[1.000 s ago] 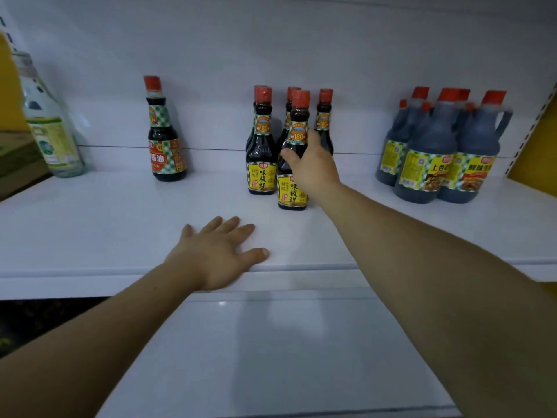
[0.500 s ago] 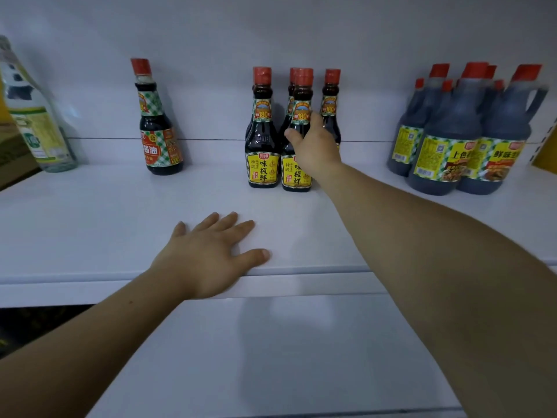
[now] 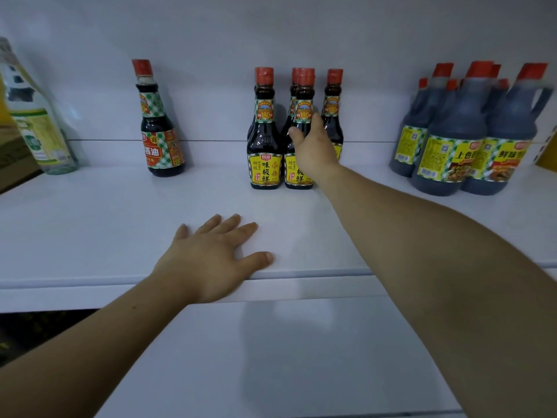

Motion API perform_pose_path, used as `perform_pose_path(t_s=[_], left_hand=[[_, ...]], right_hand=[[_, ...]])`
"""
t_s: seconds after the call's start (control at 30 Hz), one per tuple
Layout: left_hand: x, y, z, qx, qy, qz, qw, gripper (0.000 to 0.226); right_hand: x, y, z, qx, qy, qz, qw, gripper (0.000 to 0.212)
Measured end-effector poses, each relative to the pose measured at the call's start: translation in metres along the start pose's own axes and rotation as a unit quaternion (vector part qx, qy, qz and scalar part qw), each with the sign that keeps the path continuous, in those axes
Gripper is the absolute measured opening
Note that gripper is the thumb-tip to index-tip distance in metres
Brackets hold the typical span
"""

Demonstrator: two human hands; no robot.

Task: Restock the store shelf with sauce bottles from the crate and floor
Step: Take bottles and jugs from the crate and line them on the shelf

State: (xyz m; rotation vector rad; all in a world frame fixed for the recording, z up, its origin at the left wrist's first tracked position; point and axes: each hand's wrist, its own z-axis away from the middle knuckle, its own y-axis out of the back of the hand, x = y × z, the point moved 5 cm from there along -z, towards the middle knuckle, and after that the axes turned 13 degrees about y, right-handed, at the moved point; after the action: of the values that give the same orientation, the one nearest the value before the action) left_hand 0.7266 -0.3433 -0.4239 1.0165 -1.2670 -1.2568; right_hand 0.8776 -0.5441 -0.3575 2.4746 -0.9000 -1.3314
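Bottle (image 3: 303, 98) stands upright on the shelf (image 3: 90, 224), midway along and toward the back edge — long axis vertical, red cap up, yellow label facing the front edge. Dark sauce fills it; a green-checked band rings the neck. Right grip (image 3: 315, 149) wraps its shoulder, thumb left, fingers curled behind. A twin (image 3: 264, 146) stands just beside, leftward. Left grip (image 3: 208, 260) lies flat, fingers spread, on the front edge.

white shelf (image 3: 90, 224), dark sauce bottles (image 3: 264, 137) with red caps, yellow labels, green-checked neck bands
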Motion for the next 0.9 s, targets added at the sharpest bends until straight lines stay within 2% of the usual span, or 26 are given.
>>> perform_pose_path(t_s=[0.13,0.23,0.4,0.53,0.73,0.9], left_hand=[[0.0,-0.001,-0.001,0.005,-0.005,-0.002,1.0,0.076],[-0.002,0.0,-0.004,0.009,-0.009,0.0,1.0,0.074],[-0.003,0.005,-0.001,0.023,-0.016,0.035,0.999,0.07],[0.0,0.016,0.018,-0.017,0.002,0.002,1.0,0.082],[-0.019,0.041,0.081,0.003,0.019,0.006,1.0,0.081],[-0.06,0.051,0.136,0.028,0.062,0.028,0.997,0.08]], right_hand=[[-0.005,0.004,0.001,-0.017,-0.011,0.041,0.999,0.056],[-0.013,0.01,0.01,-0.051,-0.015,0.091,0.994,0.066],[-0.039,0.034,0.06,-0.191,0.009,0.214,0.958,0.055],[-0.07,0.056,0.106,-0.288,-0.007,0.275,0.917,0.055],[-0.134,0.065,0.159,-0.314,0.026,0.288,0.904,0.055],[-0.177,0.04,0.19,-0.348,0.062,0.286,0.891,0.073]])
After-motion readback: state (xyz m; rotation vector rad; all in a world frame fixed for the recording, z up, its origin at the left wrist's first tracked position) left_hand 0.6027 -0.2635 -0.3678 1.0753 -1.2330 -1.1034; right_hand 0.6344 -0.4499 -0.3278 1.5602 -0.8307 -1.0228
